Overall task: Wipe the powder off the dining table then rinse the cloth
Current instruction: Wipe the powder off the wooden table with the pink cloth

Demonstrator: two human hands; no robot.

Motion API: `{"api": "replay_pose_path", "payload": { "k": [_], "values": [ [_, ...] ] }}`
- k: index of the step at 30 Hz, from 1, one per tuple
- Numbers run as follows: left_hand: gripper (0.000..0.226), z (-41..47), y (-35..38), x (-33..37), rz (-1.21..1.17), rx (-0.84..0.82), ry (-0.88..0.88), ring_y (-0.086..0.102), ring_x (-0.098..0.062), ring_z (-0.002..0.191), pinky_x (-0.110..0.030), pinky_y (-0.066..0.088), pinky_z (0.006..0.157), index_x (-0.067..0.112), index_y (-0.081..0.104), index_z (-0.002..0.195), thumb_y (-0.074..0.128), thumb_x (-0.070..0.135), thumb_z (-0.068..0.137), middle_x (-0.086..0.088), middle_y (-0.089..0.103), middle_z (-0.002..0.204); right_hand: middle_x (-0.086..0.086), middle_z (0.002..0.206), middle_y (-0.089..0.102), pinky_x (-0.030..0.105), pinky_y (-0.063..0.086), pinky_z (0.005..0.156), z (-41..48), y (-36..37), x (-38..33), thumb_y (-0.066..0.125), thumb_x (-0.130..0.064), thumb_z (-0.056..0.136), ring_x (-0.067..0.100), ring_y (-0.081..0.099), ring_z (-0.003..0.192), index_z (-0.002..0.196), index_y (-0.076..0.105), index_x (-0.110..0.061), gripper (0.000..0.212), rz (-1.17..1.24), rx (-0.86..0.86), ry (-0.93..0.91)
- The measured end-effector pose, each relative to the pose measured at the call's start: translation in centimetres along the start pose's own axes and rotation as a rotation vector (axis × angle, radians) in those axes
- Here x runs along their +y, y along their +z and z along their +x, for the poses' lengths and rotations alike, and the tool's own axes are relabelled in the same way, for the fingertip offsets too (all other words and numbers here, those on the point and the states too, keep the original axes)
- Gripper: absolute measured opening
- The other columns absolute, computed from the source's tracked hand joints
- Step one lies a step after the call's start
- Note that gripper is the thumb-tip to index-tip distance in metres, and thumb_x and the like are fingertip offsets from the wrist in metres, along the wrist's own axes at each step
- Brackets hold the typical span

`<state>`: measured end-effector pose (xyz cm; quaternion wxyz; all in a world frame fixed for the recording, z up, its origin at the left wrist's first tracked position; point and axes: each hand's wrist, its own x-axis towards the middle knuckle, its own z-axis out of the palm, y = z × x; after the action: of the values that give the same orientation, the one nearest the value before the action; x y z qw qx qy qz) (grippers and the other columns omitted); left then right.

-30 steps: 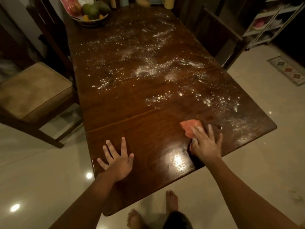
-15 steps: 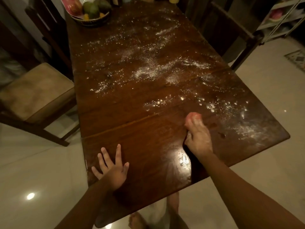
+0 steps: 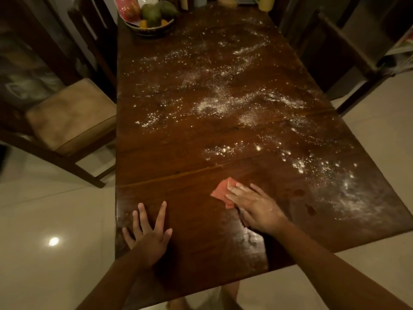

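Note:
A long dark wooden dining table (image 3: 178, 153) runs away from me. White powder (image 3: 214, 104) is scattered over its middle and far part, and thicker powder lies near the right edge (image 3: 348, 198). My right hand (image 3: 254, 206) presses flat on a small pink cloth (image 3: 221, 191) on the near part of the table, left of the right-edge powder. Part of the cloth is hidden under my fingers. My left hand (image 3: 147, 231) rests flat with spread fingers near the table's near left corner and holds nothing.
A woven basket of fruit (image 3: 152, 16) stands at the far left end of the table. A cushioned wooden chair (image 3: 69, 117) stands to the left, another chair (image 3: 348, 54) to the right. Pale tiled floor (image 3: 44, 242) surrounds the table.
My right hand has swept the cloth leftward across the near part of the table, and more of the cloth shows now. My left hand stays planted near the corner.

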<state>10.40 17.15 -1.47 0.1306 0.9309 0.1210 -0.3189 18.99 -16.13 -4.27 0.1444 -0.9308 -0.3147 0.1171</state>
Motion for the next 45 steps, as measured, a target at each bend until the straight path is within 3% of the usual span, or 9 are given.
{"api": "replay_pose_path", "payload": {
  "k": [6, 13, 19, 25, 31, 34, 37, 42, 45],
  "values": [
    [0.067, 0.1, 0.0, -0.1, -0.004, -0.008, -0.02, -0.035, -0.035, 0.144, -0.064, -0.011, 0.114, 0.055, -0.031, 0.141, 0.022, 0.062, 0.1, -0.008, -0.046, 0.152, -0.002, 0.164, 0.028, 0.046, 0.008, 0.126, 5.0, -1.8, 1.0, 0.044, -0.014, 0.098, 0.018, 0.014, 0.154, 0.154, 0.035, -0.026, 0.058, 0.107, 0.302, 0.665],
    [0.068, 0.0, 0.0, 0.1, -0.016, -0.02, -0.044, -0.034, -0.033, 0.144, -0.063, -0.012, 0.114, 0.056, -0.031, 0.14, 0.023, 0.064, 0.098, -0.006, -0.045, 0.153, -0.014, 0.161, 0.027, 0.039, 0.004, 0.125, 6.2, -1.2, 1.8, 0.049, -0.015, 0.093, 0.008, 0.013, 0.152, 0.15, 0.04, -0.037, 0.061, 0.023, -0.02, -0.193],
    [0.068, 0.0, -0.1, 0.2, -0.035, -0.019, -0.058, -0.035, -0.032, 0.144, -0.063, -0.012, 0.114, 0.058, -0.031, 0.137, 0.025, 0.063, 0.098, -0.005, -0.046, 0.153, -0.003, 0.164, 0.028, 0.047, 0.004, 0.125, 9.4, -3.5, 3.2, 0.046, -0.01, 0.097, 0.017, 0.012, 0.154, 0.153, 0.038, -0.025, 0.058, 0.126, 0.297, 0.605],
    [0.069, 0.1, 0.0, 0.1, -0.048, -0.042, -0.058, -0.039, -0.029, 0.141, -0.064, -0.014, 0.113, 0.06, -0.032, 0.135, 0.027, 0.062, 0.099, -0.004, -0.048, 0.151, -0.01, 0.164, 0.023, 0.043, -0.005, 0.125, 12.2, -4.1, 1.3, 0.047, -0.007, 0.097, 0.004, 0.003, 0.151, 0.154, 0.035, -0.032, 0.063, 0.097, -0.077, -0.058],
    [0.071, 0.2, -0.2, -0.1, -0.071, -0.068, -0.046, -0.045, -0.019, 0.13, -0.063, -0.018, 0.112, 0.062, -0.031, 0.136, 0.029, 0.059, 0.1, 0.003, -0.059, 0.133, -0.005, 0.165, 0.025, 0.049, -0.001, 0.125, 14.5, -3.6, 1.0, 0.043, -0.009, 0.096, 0.016, 0.007, 0.155, 0.155, 0.032, -0.027, 0.063, 0.097, 0.218, 0.441],
    [0.071, 0.2, -0.3, -0.1, -0.067, -0.07, -0.047, -0.044, -0.019, 0.13, -0.063, -0.018, 0.112, 0.063, -0.032, 0.135, 0.029, 0.061, 0.099, 0.003, -0.06, 0.133, -0.004, 0.16, 0.036, 0.05, 0.012, 0.125, 14.4, -2.3, -1.4, 0.047, 0.001, 0.09, 0.017, 0.016, 0.153, 0.15, 0.044, -0.027, 0.067, 0.204, 0.133, 0.107],
    [0.071, 0.1, -0.4, 0.0, -0.078, -0.083, -0.049, -0.044, -0.019, 0.13, -0.063, -0.017, 0.112, 0.063, -0.032, 0.135, 0.029, 0.06, 0.1, 0.002, -0.058, 0.137, -0.018, 0.156, 0.034, 0.05, -0.002, 0.125, 13.8, -3.0, 1.3, 0.048, -0.011, 0.089, 0.006, 0.013, 0.151, 0.143, 0.053, -0.035, 0.059, 0.19, -0.115, -0.209],
    [0.071, 0.0, -0.8, -0.1, -0.086, -0.104, -0.026, -0.046, -0.02, 0.129, -0.064, -0.018, 0.111, 0.064, -0.033, 0.133, 0.03, 0.061, 0.099, 0.004, -0.062, 0.131, -0.014, 0.165, 0.02, 0.059, -0.016, 0.118, 16.0, -3.9, 0.6, 0.041, -0.029, 0.099, 0.019, -0.002, 0.155, 0.154, 0.032, -0.037, 0.056, 0.127, 0.118, 0.39],
    [0.071, 0.1, -0.8, -0.2, -0.094, -0.112, -0.02, -0.046, -0.02, 0.129, -0.064, -0.018, 0.111, 0.064, -0.033, 0.133, 0.029, 0.062, 0.099, 0.004, -0.063, 0.13, -0.008, 0.166, 0.02, 0.054, -0.008, 0.123, 16.1, -2.5, -3.4, 0.043, -0.026, 0.097, 0.021, -0.005, 0.155, 0.156, 0.026, -0.038, 0.062, 0.123, 0.105, 0.213]
  ]
}}
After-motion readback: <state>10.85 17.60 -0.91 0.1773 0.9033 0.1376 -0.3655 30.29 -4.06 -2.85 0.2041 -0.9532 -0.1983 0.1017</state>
